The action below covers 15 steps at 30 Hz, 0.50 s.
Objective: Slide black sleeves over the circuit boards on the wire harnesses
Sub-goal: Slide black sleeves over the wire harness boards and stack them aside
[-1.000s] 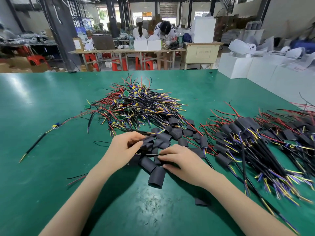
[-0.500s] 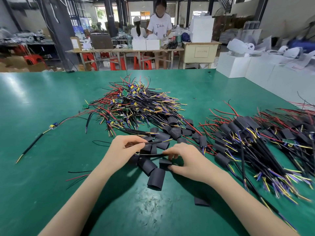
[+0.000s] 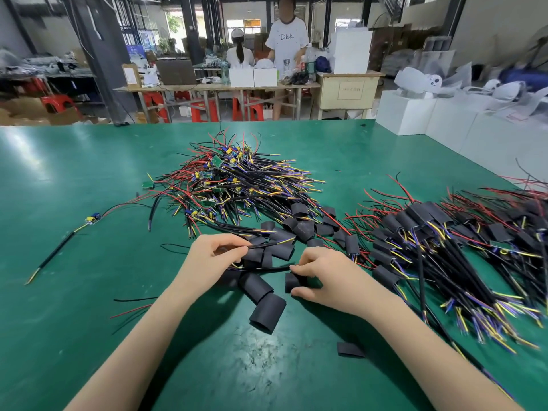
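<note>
Your left hand [image 3: 212, 256] grips a harness [image 3: 267, 268] stretched toward your right hand [image 3: 323, 280], which pinches a sleeve [image 3: 292, 282] at its tip; next, likely thread the sleeve along toward the board.

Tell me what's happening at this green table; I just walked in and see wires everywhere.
A person is fitting black sleeves onto wire harnesses. The left hand grips one harness by its black cable, while the right hand pinches a sleeve at the cable's end, not yet slid on. Loose sleeves lie around the hands. Bare harnesses are heaped behind, and sleeved ones piled to the right on the table.
</note>
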{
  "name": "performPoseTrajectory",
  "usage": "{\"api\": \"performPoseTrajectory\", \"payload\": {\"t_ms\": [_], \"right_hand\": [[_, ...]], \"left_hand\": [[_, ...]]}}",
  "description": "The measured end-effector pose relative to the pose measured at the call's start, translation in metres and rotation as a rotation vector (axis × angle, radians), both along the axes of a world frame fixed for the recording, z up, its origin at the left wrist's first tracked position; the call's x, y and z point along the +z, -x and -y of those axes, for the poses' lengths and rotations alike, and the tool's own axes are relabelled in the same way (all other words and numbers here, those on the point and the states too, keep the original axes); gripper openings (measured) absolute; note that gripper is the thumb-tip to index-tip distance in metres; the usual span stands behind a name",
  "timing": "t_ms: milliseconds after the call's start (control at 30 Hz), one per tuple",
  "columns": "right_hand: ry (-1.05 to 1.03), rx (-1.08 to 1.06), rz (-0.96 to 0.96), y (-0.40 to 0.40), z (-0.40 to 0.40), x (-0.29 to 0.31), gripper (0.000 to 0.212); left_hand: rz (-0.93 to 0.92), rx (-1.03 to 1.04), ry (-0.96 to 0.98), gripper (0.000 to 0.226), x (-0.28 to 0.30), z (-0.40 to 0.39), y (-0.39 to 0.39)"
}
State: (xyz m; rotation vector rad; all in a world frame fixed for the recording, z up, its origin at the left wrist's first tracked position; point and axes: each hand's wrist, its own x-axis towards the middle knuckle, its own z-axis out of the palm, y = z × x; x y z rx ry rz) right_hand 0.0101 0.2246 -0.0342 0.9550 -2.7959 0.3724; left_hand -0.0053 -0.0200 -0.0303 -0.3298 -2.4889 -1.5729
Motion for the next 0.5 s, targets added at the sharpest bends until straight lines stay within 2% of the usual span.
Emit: {"api": "performPoseTrajectory", "payload": {"t_ms": [100,233,300,367,500], "right_hand": [[-0.128,0.004,-0.097,0.001,-0.005,0.002,0.041],[-0.165,0.009,-0.128,0.002,-0.009,0.002,0.039],[-0.082,0.007,-0.091,0.003,-0.011,0.002,0.033],[0.095,-0.02,-0.042,0.002,-0.013,0.005,0.024],[0.349,-0.134,-0.106,0.006,-0.02,0.009,0.015]], "left_hand": [[0.009,-0.001,-0.027,0.016,0.0,0.0,0.0],[0.029,-0.008,-0.092,0.021,0.0,0.001,0.0],[0.043,-0.007,-0.131,0.023,0.001,0.001,-0.001],[0.067,-0.013,-0.162,0.026,0.001,0.001,0.0],[0.107,-0.026,-0.177,0.029,0.002,0.002,-0.001]]}}
